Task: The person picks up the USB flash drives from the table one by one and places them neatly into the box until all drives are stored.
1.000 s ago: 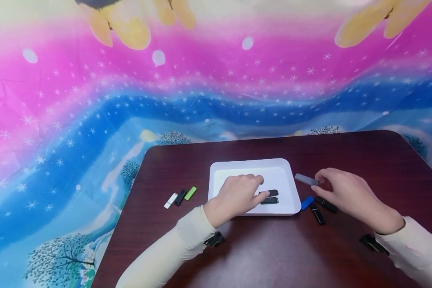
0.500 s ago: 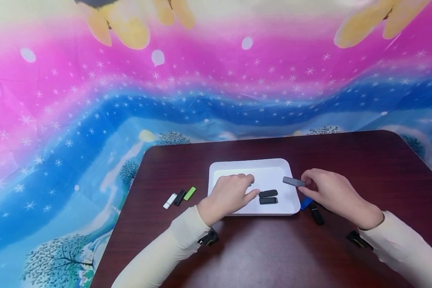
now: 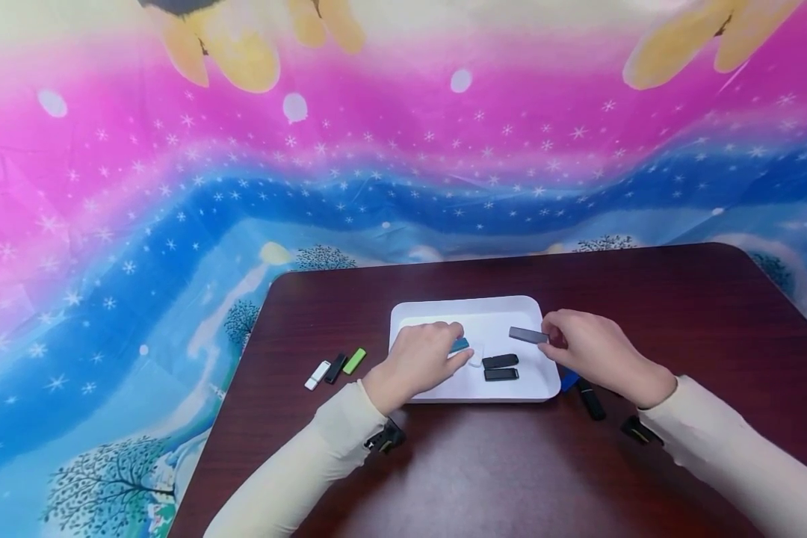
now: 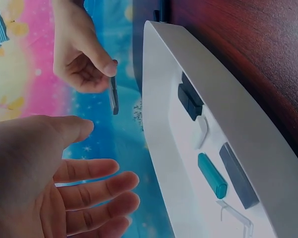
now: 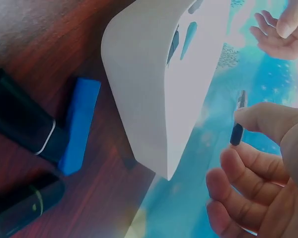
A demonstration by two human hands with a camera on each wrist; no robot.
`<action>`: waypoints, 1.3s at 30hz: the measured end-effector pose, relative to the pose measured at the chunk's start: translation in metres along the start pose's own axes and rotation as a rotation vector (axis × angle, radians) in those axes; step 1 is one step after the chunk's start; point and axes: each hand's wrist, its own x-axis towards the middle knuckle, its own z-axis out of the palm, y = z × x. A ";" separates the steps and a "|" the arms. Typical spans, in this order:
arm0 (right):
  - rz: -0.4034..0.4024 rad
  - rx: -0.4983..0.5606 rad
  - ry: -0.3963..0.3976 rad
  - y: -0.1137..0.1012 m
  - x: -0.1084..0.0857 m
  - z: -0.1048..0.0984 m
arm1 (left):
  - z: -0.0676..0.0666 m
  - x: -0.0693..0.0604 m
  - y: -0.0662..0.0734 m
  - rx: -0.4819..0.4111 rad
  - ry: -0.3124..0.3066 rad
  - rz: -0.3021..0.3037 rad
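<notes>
In the head view a grey USB stick (image 3: pixel 527 335) is pinched by the right hand (image 3: pixel 598 355) over the right side of a white tray (image 3: pixel 548 381). My left hand (image 3: pixel 413 362) hovers above the tray's left half, fingers relaxed and holding nothing, as the left wrist view shows. Inside the tray lie two black sticks (image 3: pixel 501 374), a teal one (image 4: pixel 212 175), a dark grey one (image 4: pixel 239 175), a small white one (image 4: pixel 200 133) and a clear piece (image 4: pixel 236 218). The left hand partly covers the teal stick in the head view.
On the table (image 3: pixel 498 463), left of the tray, lie white (image 3: pixel 317 375), black (image 3: pixel 335 368) and green (image 3: pixel 355 362) sticks. Right of it are a blue stick (image 5: pixel 81 126) and two black ones (image 5: pixel 25 116). A patterned cloth (image 3: pixel 376 149) hangs behind.
The right hand has carried the grey stick leftward from beside the tray to above it. My left hand has moved slightly left, uncovering the teal stick and a pale piece.
</notes>
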 end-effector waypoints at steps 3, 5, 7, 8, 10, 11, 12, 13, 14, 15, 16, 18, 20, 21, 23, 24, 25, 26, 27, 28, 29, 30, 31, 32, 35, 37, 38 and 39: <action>0.016 -0.013 -0.014 -0.004 0.007 0.003 | 0.002 0.002 -0.003 -0.006 -0.004 -0.009; 0.027 -0.022 -0.014 -0.006 0.013 0.005 | 0.004 0.003 -0.005 -0.005 -0.013 -0.019; 0.042 -0.034 -0.012 -0.008 0.017 0.006 | 0.006 0.005 -0.007 -0.004 -0.026 -0.030; 0.049 -0.038 -0.013 -0.009 0.020 0.007 | 0.007 0.005 -0.008 -0.002 -0.031 -0.035; 0.060 -0.045 -0.017 -0.009 0.025 0.010 | 0.008 0.007 -0.010 0.001 -0.042 -0.044; 0.065 -0.049 -0.023 -0.010 0.028 0.011 | 0.009 0.008 -0.011 0.001 -0.046 -0.049; 0.068 -0.052 -0.027 -0.010 0.030 0.012 | 0.010 0.009 -0.012 0.003 -0.049 -0.055; 0.069 -0.054 -0.030 -0.011 0.033 0.014 | 0.010 0.010 -0.013 0.004 -0.051 -0.061; 0.067 -0.053 -0.033 -0.011 0.035 0.015 | 0.011 0.011 -0.014 0.007 -0.055 -0.070; 0.067 -0.057 -0.035 -0.011 0.038 0.017 | 0.012 0.012 -0.015 0.010 -0.059 -0.079; 0.065 -0.060 -0.036 -0.012 0.040 0.018 | 0.013 0.012 -0.016 0.012 -0.063 -0.087; 0.058 -0.070 -0.038 -0.013 0.043 0.022 | 0.015 0.014 -0.018 0.012 -0.074 -0.104; 0.056 -0.084 -0.045 -0.014 0.047 0.026 | 0.017 0.015 -0.020 0.009 -0.088 -0.117; 0.054 -0.090 -0.048 -0.015 0.048 0.028 | 0.019 0.016 -0.021 0.006 -0.096 -0.121; 0.052 -0.097 -0.057 -0.017 0.051 0.032 | 0.021 0.017 -0.023 -0.001 -0.113 -0.128; 0.053 -0.103 -0.061 -0.018 0.052 0.033 | 0.022 0.017 -0.024 -0.001 -0.120 -0.131; 0.053 -0.104 -0.064 -0.020 0.053 0.035 | 0.023 0.018 -0.025 -0.002 -0.126 -0.134; 0.054 -0.108 -0.068 -0.021 0.054 0.036 | 0.025 0.018 -0.026 -0.003 -0.132 -0.136; 0.054 -0.114 -0.073 -0.022 0.055 0.038 | 0.026 0.019 -0.027 -0.001 -0.137 -0.138; 0.059 -0.122 -0.079 -0.022 0.056 0.039 | 0.027 0.019 -0.028 0.001 -0.140 -0.138; 0.061 -0.130 -0.085 -0.023 0.056 0.040 | 0.028 0.019 -0.029 0.004 -0.142 -0.137; 0.067 -0.139 -0.094 -0.023 0.057 0.042 | 0.029 0.020 -0.029 0.006 -0.142 -0.135; 0.072 -0.149 -0.105 -0.022 0.058 0.043 | 0.029 0.020 -0.029 0.007 -0.144 -0.133; 0.078 -0.160 -0.117 -0.022 0.059 0.045 | 0.029 0.020 -0.029 0.008 -0.145 -0.132; 0.087 -0.181 -0.144 -0.021 0.060 0.050 | 0.030 0.020 -0.028 0.010 -0.149 -0.130; 0.088 -0.195 -0.157 -0.020 0.061 0.053 | 0.029 0.020 -0.027 0.008 -0.151 -0.128; 0.086 -0.198 -0.162 -0.020 0.062 0.054 | 0.029 0.021 -0.027 0.006 -0.150 -0.127; 0.085 -0.202 -0.168 -0.020 0.062 0.055 | 0.029 0.021 -0.026 0.007 -0.151 -0.125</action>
